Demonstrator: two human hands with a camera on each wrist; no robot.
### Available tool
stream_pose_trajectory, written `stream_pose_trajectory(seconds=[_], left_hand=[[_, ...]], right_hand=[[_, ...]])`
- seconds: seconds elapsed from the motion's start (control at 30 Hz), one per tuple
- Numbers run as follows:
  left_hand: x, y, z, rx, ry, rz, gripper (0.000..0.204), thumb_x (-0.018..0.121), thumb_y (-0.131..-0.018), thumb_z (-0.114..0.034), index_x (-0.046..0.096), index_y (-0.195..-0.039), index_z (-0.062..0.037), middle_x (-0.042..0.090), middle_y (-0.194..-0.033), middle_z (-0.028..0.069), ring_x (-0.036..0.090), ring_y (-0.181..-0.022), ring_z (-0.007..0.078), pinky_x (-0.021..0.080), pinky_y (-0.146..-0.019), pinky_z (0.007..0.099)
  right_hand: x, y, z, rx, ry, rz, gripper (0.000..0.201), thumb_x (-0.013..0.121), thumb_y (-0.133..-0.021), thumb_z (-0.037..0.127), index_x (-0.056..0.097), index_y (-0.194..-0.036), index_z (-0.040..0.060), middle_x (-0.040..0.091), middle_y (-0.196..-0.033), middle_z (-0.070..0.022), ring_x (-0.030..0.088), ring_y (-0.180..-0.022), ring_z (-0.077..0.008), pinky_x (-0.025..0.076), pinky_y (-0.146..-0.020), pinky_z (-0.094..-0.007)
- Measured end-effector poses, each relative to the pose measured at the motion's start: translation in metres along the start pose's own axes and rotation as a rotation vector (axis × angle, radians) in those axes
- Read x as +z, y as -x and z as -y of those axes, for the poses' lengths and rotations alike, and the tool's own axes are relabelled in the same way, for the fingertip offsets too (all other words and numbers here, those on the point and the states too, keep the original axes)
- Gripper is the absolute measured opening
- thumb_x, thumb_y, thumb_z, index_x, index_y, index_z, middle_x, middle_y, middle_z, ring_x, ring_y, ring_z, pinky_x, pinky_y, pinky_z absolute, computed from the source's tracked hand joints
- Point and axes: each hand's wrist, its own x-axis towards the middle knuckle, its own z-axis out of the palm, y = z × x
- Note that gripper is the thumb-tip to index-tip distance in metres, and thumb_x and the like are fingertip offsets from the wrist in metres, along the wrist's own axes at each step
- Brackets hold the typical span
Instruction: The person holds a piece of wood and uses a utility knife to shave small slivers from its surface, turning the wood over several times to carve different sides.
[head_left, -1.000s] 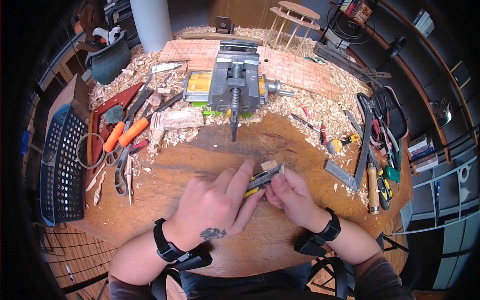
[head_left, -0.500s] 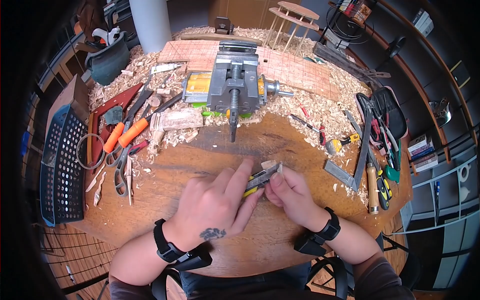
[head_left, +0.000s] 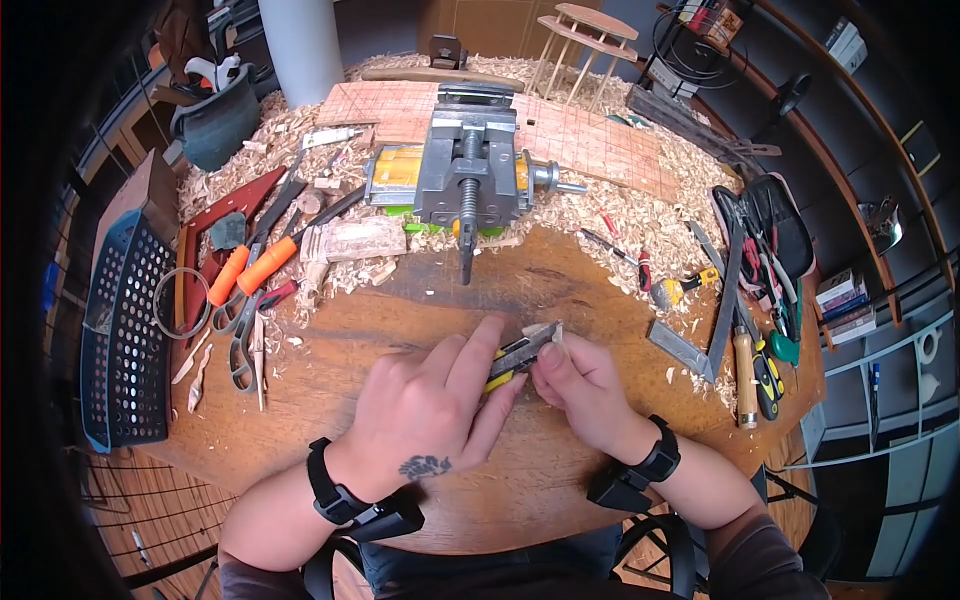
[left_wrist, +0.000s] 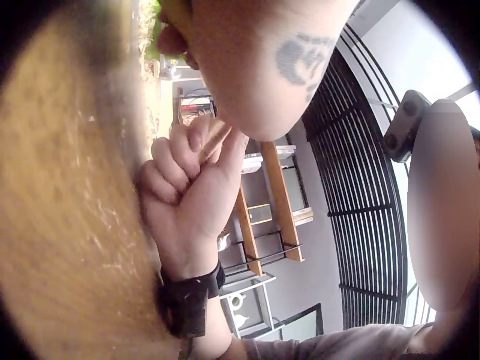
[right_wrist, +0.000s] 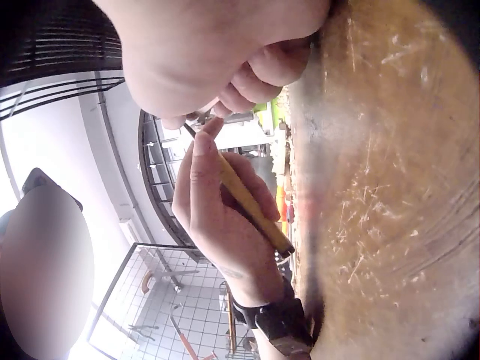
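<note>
My left hand (head_left: pixel 425 400) grips a yellow and black utility knife (head_left: pixel 505 375), its metal end slanting up to the right. In the right wrist view the knife's yellow handle (right_wrist: pixel 241 192) runs across the left palm, with fingers curled round it. Beside the metal end my right hand (head_left: pixel 590 395) pinches a small pale wooden piece (head_left: pixel 557 335) between thumb and fingers. In the left wrist view that wooden piece (left_wrist: pixel 216 142) shows as a light stick in the right fingers. The hands meet over the wooden table (head_left: pixel 400 320); the blade's contact with the wood is too small to tell.
A metal vise (head_left: pixel 470 170) stands beyond the hands amid wood shavings (head_left: pixel 590 210). At left are scissors (head_left: pixel 241 345), orange-handled tools (head_left: pixel 268 265) and a blue basket (head_left: pixel 125 340). On the right lie a metal square (head_left: pixel 685 348), a brush (head_left: pixel 668 292) and a wooden-handled tool (head_left: pixel 746 375).
The knife and left fingers have shifted slightly left and down. The right thumb has moved a little, and the wooden piece has turned so less of it shows.
</note>
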Motion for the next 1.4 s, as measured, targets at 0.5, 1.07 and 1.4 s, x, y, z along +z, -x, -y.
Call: stream_pose_trajectory(seconds=[0.5, 1.07, 1.4], left_hand=[[0.0, 0.001, -0.002, -0.016, 0.002, -0.005, 0.051, 0.079, -0.086, -0.018, 0.063, -0.127, 0.0068, 0.068, -0.077, 0.0173, 0.069, -0.062, 0.0328, 0.055, -0.057, 0.0385], [0.002, 0.001, 0.001, 0.028, -0.005, -0.034, 0.048, 0.074, -0.091, -0.021, 0.063, -0.127, 0.0075, 0.064, -0.076, 0.0133, 0.067, -0.057, 0.0278, 0.053, -0.051, 0.038], [0.001, 0.001, 0.002, 0.03, 0.014, 0.021, 0.049, 0.073, -0.09, -0.021, 0.062, -0.127, 0.008, 0.064, -0.076, 0.0151, 0.067, -0.057, 0.0293, 0.053, -0.052, 0.0391]], right_hand=[[-0.006, 0.002, -0.006, -0.007, 0.071, 0.017, 0.042, 0.052, -0.112, 0.042, 0.066, -0.1, 0.0036, 0.051, -0.075, 0.007, 0.043, -0.072, -0.0024, 0.036, -0.063, -0.0226], [-0.006, 0.002, -0.004, -0.002, 0.025, 0.031, 0.041, 0.054, -0.111, 0.04, 0.065, -0.097, 0.003, 0.052, -0.08, 0.006, 0.043, -0.074, -0.0033, 0.037, -0.064, -0.0226], [-0.009, 0.001, -0.003, 0.114, -0.255, 0.163, 0.042, 0.053, -0.11, 0.048, 0.06, -0.106, 0.0059, 0.047, -0.076, 0.0073, 0.037, -0.065, -0.0021, 0.029, -0.056, -0.0202]])
